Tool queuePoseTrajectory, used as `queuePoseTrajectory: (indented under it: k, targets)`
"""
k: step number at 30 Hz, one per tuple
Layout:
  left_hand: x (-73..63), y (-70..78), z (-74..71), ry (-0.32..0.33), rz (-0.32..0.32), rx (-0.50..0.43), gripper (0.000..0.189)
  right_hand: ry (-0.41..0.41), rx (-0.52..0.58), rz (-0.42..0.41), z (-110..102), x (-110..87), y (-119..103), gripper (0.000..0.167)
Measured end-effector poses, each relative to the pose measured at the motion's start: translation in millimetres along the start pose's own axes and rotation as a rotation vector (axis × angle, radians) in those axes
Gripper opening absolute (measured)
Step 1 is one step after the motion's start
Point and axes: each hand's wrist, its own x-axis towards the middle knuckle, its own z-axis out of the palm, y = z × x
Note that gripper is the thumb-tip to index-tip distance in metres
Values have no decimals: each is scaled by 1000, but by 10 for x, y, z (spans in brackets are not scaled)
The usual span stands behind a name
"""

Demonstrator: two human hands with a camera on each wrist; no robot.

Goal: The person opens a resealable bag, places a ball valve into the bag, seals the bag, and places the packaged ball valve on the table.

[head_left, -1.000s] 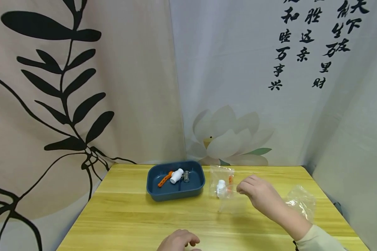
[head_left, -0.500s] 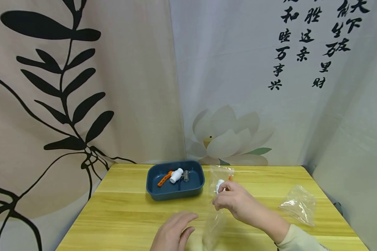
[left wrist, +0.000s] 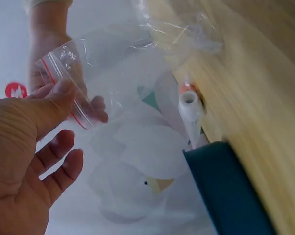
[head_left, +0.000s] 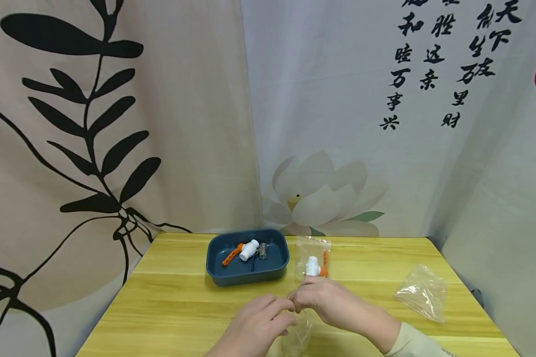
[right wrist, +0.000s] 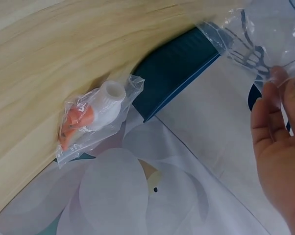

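My left hand pinches the zip edge of a clear plastic zip bag, its thumb lying over the red line at the opening. At the same edge my right hand grips the bag with its fingertips, close to the left hand's fingers. The bag hangs down below both hands in the head view, and no contents show in it. Just beyond the right hand lies a second clear zip bag, which holds a white tubular piece and orange pieces.
A dark blue tray stands at the back left of the wooden table. In it are an orange stick with holes, a white tubular piece and a small clear cylinder. A crumpled clear bag lies at right.
The right hand has come left and toward the body with the bag. The left hand has moved up to meet it and taken hold of the bag's edge.
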Motion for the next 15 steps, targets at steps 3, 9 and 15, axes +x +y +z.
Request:
queuePoseTrajectory:
  k: [3, 9, 15]
  targets:
    - [56, -9, -13, -72, 45, 54, 15, -15, -24, 3, -16, -2, -15, 30]
    - [127, -7, -54, -225, 70, 83, 12, -132, -196, 0, -127, -9, -120, 38]
    - [164, -14, -74, -188, 173, 221, 14, -315, -391, -19, -249, 53, -288, 23]
